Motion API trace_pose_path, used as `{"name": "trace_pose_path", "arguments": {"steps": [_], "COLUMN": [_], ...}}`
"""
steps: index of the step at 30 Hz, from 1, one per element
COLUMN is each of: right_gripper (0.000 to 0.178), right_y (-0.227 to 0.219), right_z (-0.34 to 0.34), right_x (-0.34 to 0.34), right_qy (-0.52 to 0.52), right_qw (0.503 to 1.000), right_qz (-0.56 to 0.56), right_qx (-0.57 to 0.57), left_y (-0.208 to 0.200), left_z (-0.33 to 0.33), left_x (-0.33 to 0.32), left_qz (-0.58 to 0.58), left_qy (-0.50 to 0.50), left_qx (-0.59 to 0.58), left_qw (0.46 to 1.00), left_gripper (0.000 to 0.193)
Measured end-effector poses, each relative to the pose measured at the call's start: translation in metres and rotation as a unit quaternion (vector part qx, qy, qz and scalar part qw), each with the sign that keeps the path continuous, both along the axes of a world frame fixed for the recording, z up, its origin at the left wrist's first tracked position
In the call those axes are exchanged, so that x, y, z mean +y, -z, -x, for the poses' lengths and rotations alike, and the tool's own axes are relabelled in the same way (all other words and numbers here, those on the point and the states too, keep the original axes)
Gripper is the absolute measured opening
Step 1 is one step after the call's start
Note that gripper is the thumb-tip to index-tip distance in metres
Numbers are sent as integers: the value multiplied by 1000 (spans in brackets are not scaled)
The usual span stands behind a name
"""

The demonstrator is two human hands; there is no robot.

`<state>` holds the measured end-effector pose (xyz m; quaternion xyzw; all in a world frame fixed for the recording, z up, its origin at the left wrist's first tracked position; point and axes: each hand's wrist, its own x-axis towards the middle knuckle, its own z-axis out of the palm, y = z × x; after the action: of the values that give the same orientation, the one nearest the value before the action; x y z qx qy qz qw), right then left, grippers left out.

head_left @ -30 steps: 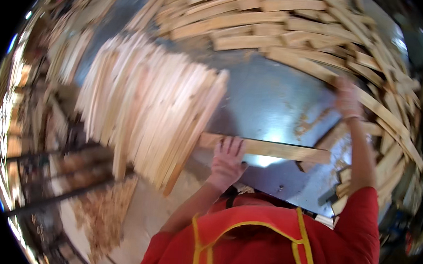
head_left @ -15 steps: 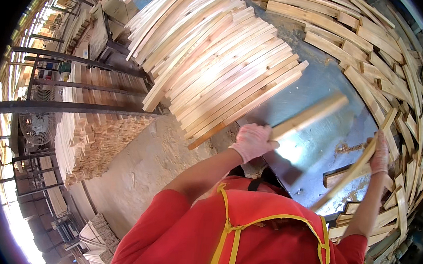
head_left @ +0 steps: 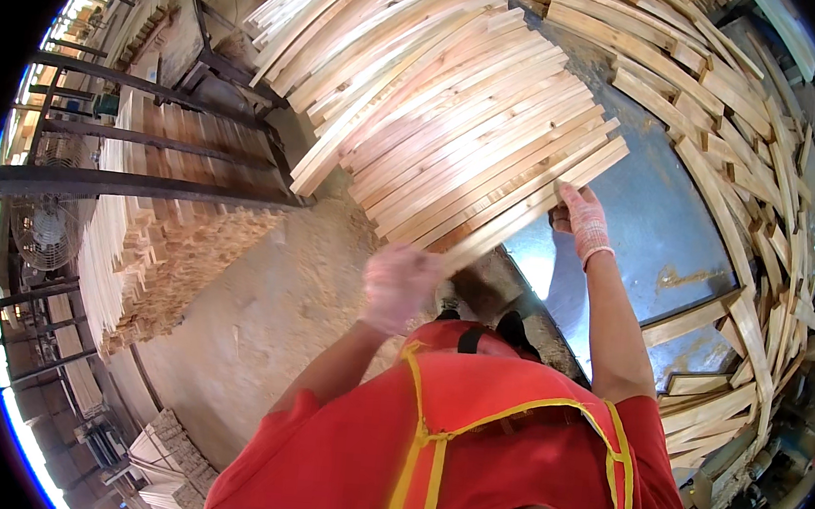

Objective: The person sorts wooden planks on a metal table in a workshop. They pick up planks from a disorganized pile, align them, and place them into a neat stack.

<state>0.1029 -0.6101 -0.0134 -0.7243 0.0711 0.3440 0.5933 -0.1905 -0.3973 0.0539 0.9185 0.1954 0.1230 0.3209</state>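
Note:
A pale wooden strip (head_left: 500, 231) slants between my two hands along the near edge of a row of wooden strips (head_left: 479, 131). At its far right end, my right hand (head_left: 582, 220), in a light glove, is closed with the fingers gripping the strip. Against the strip's near left end is my left hand (head_left: 400, 286), also gloved. Motion smears that hand, so its fingers and grip are unclear. The row of strips lies side by side on a shiny metal table (head_left: 643, 187).
Loose wooden pieces (head_left: 715, 116) are heaped in a curve along the right side of the table. To the left, a tall stack of strips (head_left: 175, 227) stands behind dark metal bars (head_left: 145, 186). A fan (head_left: 46, 231) is at the far left. Sawdust covers the floor (head_left: 259, 310).
The piece my left hand held over the table is no longer there. My right hand has moved left from the loose pieces to the row's edge. My left hand has moved left and nearer.

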Motion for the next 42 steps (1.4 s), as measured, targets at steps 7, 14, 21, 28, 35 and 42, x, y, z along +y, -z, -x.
{"name": "trace_pose_path", "arguments": {"steps": [7, 14, 21, 28, 35, 42], "right_gripper": [57, 80, 102, 87, 73, 89], "right_y": [10, 17, 6, 2, 30, -20], "right_z": [16, 15, 24, 29, 18, -6], "right_x": [9, -16, 3, 16, 3, -19], "right_qy": [-22, -49, -77, -55, 48, -41], "right_qw": [997, 992, 980, 981, 986, 976], "right_qz": [56, 51, 139, 147, -125, -210], "right_qx": [-42, -107, -116, -114, -100, 46], "left_y": [98, 21, -54, -26, -65, -69], "left_z": [55, 18, -20, -206, -185, -165], "left_x": [11, -29, 58, 5, 27, 156], "left_qz": [655, 535, 795, 376, 112, -399], "left_qy": [-360, -336, 5, 224, 194, 49], "left_qx": [0, 109, 129, 281, 315, 349], "left_qw": [664, 767, 592, 854, 922, 847], "left_gripper": [33, 50, 68, 94, 96, 80]}}
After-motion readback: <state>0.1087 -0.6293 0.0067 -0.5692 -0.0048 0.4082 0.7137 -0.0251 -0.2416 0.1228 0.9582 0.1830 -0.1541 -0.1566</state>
